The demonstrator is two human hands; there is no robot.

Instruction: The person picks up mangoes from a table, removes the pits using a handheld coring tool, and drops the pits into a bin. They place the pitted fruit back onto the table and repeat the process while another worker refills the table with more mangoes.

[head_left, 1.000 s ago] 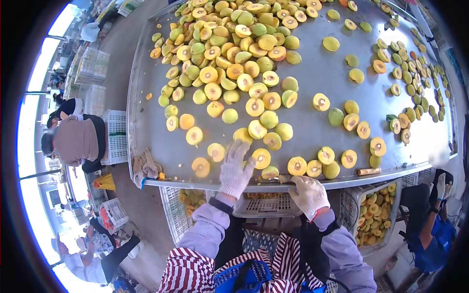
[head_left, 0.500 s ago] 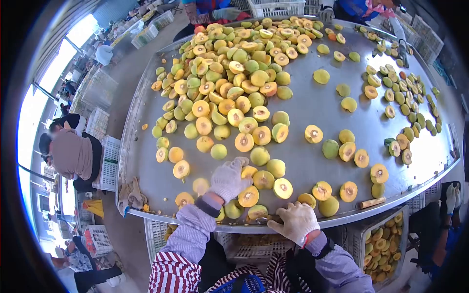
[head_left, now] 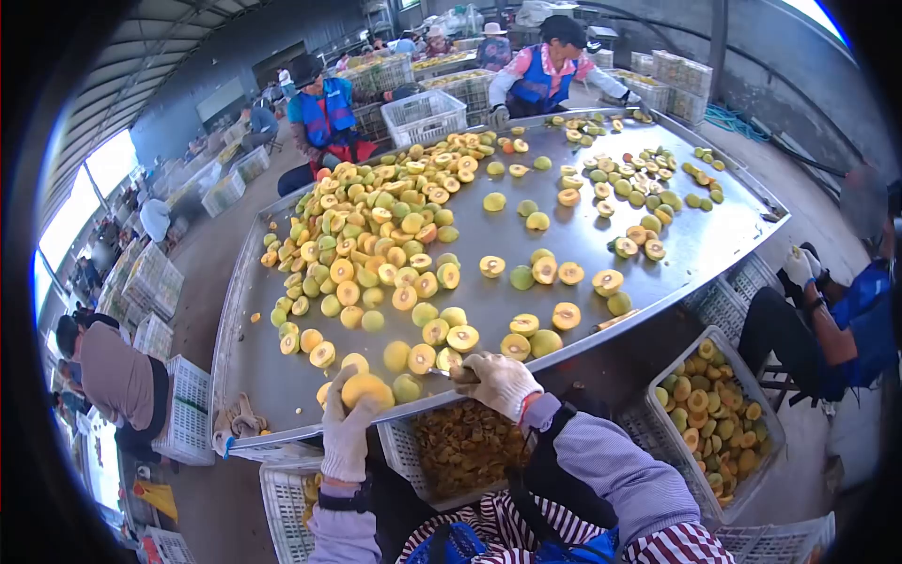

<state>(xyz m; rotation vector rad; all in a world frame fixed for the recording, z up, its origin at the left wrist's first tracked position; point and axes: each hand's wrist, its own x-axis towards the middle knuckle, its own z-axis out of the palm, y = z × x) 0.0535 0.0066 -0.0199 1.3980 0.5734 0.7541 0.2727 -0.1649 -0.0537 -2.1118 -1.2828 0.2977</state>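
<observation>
White knitted work gloves are worn on the left hand (head_left: 346,437) and the right hand (head_left: 498,381). Lilac-grey sleeves with dark cuffs are seen, over a red-and-white striped garment.

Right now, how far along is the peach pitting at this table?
Done so far: the white plastic crate of yellow peach halves on the right is well filled, and the crate of brown pits below the table edge holds a layer. In hand: the gloved left hand has a grip on a yellow peach, and the right hand rests at the steel table rim. Left: the big heap of peaches.
</observation>
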